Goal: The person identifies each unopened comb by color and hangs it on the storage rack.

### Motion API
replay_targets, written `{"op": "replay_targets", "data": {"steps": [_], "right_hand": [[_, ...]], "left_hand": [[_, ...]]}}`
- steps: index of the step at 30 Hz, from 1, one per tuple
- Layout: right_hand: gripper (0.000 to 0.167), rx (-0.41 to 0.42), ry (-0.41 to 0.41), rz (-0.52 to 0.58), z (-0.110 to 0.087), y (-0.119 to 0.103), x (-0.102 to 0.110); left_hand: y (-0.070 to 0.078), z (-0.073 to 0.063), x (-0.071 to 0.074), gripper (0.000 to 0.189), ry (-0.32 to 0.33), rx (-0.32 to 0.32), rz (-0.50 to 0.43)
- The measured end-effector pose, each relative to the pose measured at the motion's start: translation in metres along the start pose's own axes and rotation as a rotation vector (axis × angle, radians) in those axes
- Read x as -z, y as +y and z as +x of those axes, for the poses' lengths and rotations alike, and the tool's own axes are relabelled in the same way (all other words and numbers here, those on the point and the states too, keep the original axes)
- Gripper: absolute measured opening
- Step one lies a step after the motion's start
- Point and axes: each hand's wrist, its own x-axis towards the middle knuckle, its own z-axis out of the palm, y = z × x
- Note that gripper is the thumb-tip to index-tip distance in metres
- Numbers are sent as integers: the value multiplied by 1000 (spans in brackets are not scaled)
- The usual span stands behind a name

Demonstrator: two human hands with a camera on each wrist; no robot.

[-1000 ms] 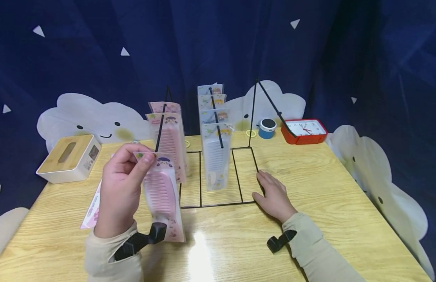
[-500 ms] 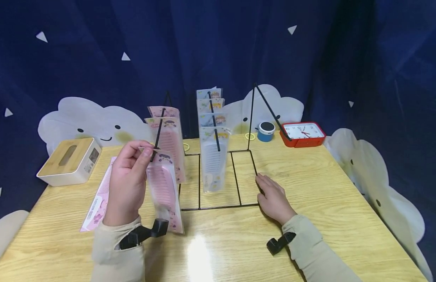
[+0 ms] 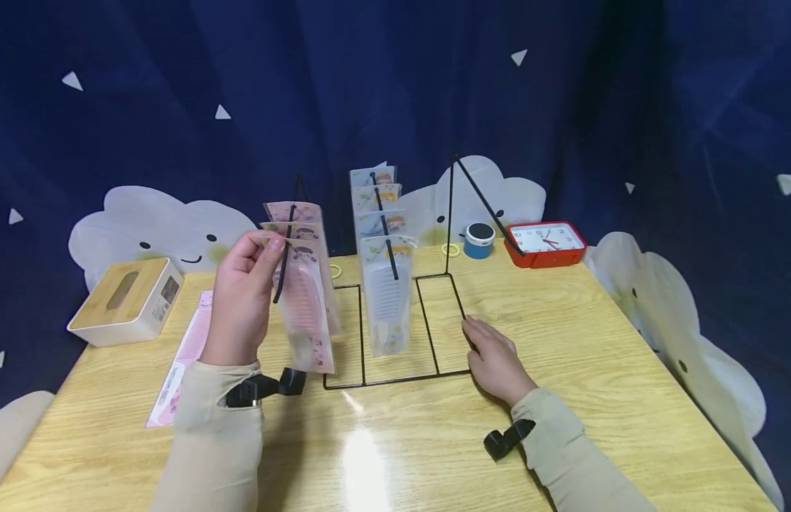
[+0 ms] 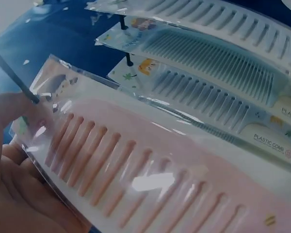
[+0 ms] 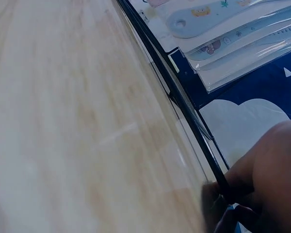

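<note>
With thumb and fingers, my left hand (image 3: 241, 309) pinches the top corner of a packaged pink comb (image 3: 303, 306). The package hangs on the left prong (image 3: 282, 277) of a black wire display rack (image 3: 401, 380), in front of other pink packages (image 3: 293, 211). In the left wrist view, the prong's tip shows at the pink package (image 4: 150, 170) by the thumb. My right hand (image 3: 499, 361) grips the right side of the rack's base near its front corner; in the right wrist view its fingers (image 5: 276, 165) meet the wire. Several blue-white packaged combs (image 3: 386, 299) hang from the middle prong.
Another pink packaged comb (image 3: 184, 359) lies on the wooden table (image 3: 395, 455), left of the left arm. A tissue box (image 3: 126, 302) stands at the back left. A blue round speaker-like object (image 3: 479, 242) and a red clock (image 3: 546, 244) stand at the back right, near the bare right prong (image 3: 487, 203).
My left hand has moved away from me, sliding the pink package back along the left prong towards those behind it. The right hand has stayed at the base; the view has shifted slightly.
</note>
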Motion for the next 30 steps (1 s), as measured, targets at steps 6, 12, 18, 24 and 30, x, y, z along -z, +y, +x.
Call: {"op": "replay_targets", "data": {"steps": [6, 12, 18, 24, 30], "right_hand": [[49, -2, -6, 10, 1, 1, -2], [50, -23, -27, 21, 0, 3, -1], [50, -37, -18, 30, -1, 3, -1], [50, -35, -11, 30, -1, 2, -2], [50, -41, -3, 34, 0, 2, -2]], "left_hand": [[-1, 9, -3, 6, 64, 28, 71], [-1, 8, -2, 7, 87, 49, 112], [-4, 3, 5, 10, 87, 51, 213], [-19, -8, 37, 6, 107, 110, 300], [-51, -6, 99, 13, 188, 210, 500]]}}
